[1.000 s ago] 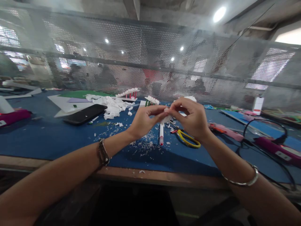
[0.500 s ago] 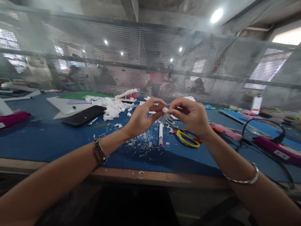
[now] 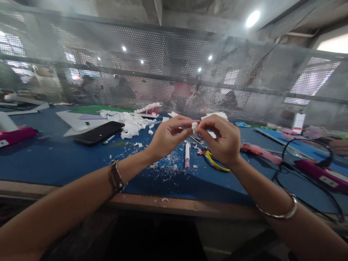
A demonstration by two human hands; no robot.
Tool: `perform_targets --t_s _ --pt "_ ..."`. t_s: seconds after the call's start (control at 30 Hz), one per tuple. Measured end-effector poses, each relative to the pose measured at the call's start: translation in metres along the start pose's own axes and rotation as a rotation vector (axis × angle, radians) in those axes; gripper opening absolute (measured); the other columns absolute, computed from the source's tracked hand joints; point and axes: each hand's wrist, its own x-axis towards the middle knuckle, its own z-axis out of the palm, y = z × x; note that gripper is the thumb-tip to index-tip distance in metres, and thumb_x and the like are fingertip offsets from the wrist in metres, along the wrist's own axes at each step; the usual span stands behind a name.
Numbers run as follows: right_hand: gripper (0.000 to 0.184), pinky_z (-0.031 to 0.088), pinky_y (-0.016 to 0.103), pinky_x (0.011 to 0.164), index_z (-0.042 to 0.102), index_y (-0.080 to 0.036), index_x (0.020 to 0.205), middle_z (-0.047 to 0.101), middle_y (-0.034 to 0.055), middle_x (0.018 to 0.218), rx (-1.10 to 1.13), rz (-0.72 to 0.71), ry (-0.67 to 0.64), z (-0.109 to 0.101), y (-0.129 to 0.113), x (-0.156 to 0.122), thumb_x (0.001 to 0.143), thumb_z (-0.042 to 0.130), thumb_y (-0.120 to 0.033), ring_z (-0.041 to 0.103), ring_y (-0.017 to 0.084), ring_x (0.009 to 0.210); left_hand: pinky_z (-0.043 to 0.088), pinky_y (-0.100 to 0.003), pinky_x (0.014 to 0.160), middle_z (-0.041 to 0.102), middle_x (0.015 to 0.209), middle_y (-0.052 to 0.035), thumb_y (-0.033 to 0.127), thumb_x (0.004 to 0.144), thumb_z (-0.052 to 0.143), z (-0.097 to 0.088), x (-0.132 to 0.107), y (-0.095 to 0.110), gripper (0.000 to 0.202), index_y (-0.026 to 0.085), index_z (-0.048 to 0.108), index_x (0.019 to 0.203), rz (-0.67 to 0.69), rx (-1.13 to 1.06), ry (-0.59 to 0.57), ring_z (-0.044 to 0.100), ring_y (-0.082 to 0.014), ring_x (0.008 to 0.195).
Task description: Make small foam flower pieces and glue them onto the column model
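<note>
A small crumpled white wad, seemingly tissue paper [image 3: 194,127], is pinched between the fingertips of both hands above the table. My left hand [image 3: 170,137] grips its left side with thumb and fingers. From the other side, my right hand [image 3: 221,137] closes thumb and forefinger on it. Below them lie a white marker with a red end [image 3: 187,156] and scissors with yellow-and-red handles [image 3: 216,165], partly hidden by my right hand. White paper scraps [image 3: 168,163] are scattered on the blue tabletop [image 3: 89,166].
Left of my hands are a black phone [image 3: 99,133], a heap of torn white tissue [image 3: 132,125] and a small white model with red posts [image 3: 150,109]. To the right lie a pink tool [image 3: 262,154] and a purple device with a cable [image 3: 320,175]. A perforated metal screen [image 3: 163,61] stands behind.
Both hands still hold the white wad between them. The fingers have shifted slightly and more of the wad shows upright. The right hand covers more of the scissors' handles.
</note>
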Motion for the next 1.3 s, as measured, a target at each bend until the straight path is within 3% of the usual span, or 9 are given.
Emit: perform_targets --t_s 0.13,0.3,0.63,0.73,0.87,0.97,1.07,1.17,1.3 --pt "0.007 0.045 0.022 0.056 0.051 -0.019 0.067 0.054 -0.0019 0.065 0.066 0.074 -0.009 -0.001 0.001 0.000 0.073 0.055 -0.020 0.052 0.008 0.060 0.048 -0.022 0.068 0.059 0.088 -0.0041 0.024 0.068 0.061 0.000 -0.001 0.001 0.018 0.019 0.065 0.085 -0.017 -0.030 -0.052 0.055 -0.0113 0.081" --pt "0.006 0.045 0.020 0.058 0.051 -0.018 0.070 0.057 -0.0014 0.069 0.050 0.041 -0.055 -0.003 0.001 0.001 0.075 0.053 -0.017 0.053 0.007 0.063 0.048 -0.021 0.067 0.063 0.083 -0.0038 0.021 0.069 0.060 -0.001 -0.001 0.000 0.012 0.017 0.065 0.079 0.002 0.012 0.009 0.056 -0.0105 0.077" --pt "0.005 0.047 0.020 0.057 0.052 -0.019 0.074 0.055 -0.0018 0.069 -0.023 0.054 -0.048 -0.006 0.009 0.004 0.075 0.049 -0.015 0.053 0.007 0.063 0.048 -0.021 0.064 0.064 0.081 -0.0031 0.025 0.070 0.059 -0.011 0.001 -0.003 0.012 0.020 0.064 0.080 0.114 0.290 -0.017 0.058 -0.0111 0.074" --pt "0.008 0.045 0.020 0.053 0.054 -0.019 0.073 0.055 -0.0013 0.067 -0.060 0.115 0.121 -0.025 0.015 0.014 0.074 0.049 -0.014 0.052 0.007 0.058 0.047 -0.020 0.062 0.065 0.080 -0.0034 0.023 0.070 0.059 -0.012 0.001 -0.002 0.009 0.020 0.064 0.077 0.162 0.346 -0.037 0.058 -0.0110 0.073" --pt "0.010 0.041 0.017 0.044 0.056 -0.017 0.062 0.052 -0.0019 0.050 -0.187 0.219 0.227 -0.075 0.025 0.022 0.069 0.054 -0.011 0.049 0.004 0.044 0.047 -0.023 0.068 0.065 0.081 -0.0044 0.020 0.071 0.058 -0.012 0.000 -0.002 0.009 0.019 0.063 0.078 0.284 0.434 -0.073 0.059 -0.0122 0.076" --pt "0.010 0.037 0.016 0.039 0.059 -0.018 0.056 0.056 -0.0006 0.047 -0.428 0.254 0.051 -0.122 0.039 0.012 0.065 0.059 -0.013 0.049 0.004 0.039 0.047 -0.025 0.072 0.065 0.081 -0.0055 0.018 0.074 0.055 -0.012 -0.002 -0.001 0.009 0.018 0.061 0.080 0.413 0.533 -0.159 0.059 -0.0122 0.078" --pt "0.011 0.025 0.017 0.028 0.060 -0.020 0.050 0.053 -0.0019 0.035 -0.540 0.196 -0.244 -0.159 0.059 -0.012 0.053 0.070 -0.019 0.043 0.004 0.028 0.048 -0.024 0.070 0.064 0.082 -0.0065 0.018 0.077 0.050 -0.011 -0.003 -0.002 0.012 0.017 0.059 0.085 0.502 0.628 -0.273 0.059 -0.0119 0.078" --pt "0.013 0.020 0.018 0.027 0.060 -0.020 0.048 0.053 -0.0017 0.034 -0.551 0.254 -0.277 -0.173 0.081 -0.040 0.054 0.070 -0.025 0.041 0.003 0.026 0.048 -0.025 0.069 0.064 0.083 -0.0067 0.020 0.079 0.047 -0.011 -0.004 -0.004 0.013 0.016 0.058 0.086 0.536 0.735 -0.361 0.058 -0.0127 0.077" --pt "0.029 0.029 0.016 0.035 0.059 -0.019 0.051 0.053 -0.0018 0.042 -0.525 0.294 -0.143 -0.159 0.110 -0.060 0.072 0.054 -0.037 0.043 0.002 0.034 0.048 -0.025 0.069 0.063 0.083 -0.0069 0.020 0.081 0.045 -0.011 -0.005 -0.005 0.015 0.014 0.057 0.086 0.576 0.800 -0.396 0.058 -0.0128 0.076"
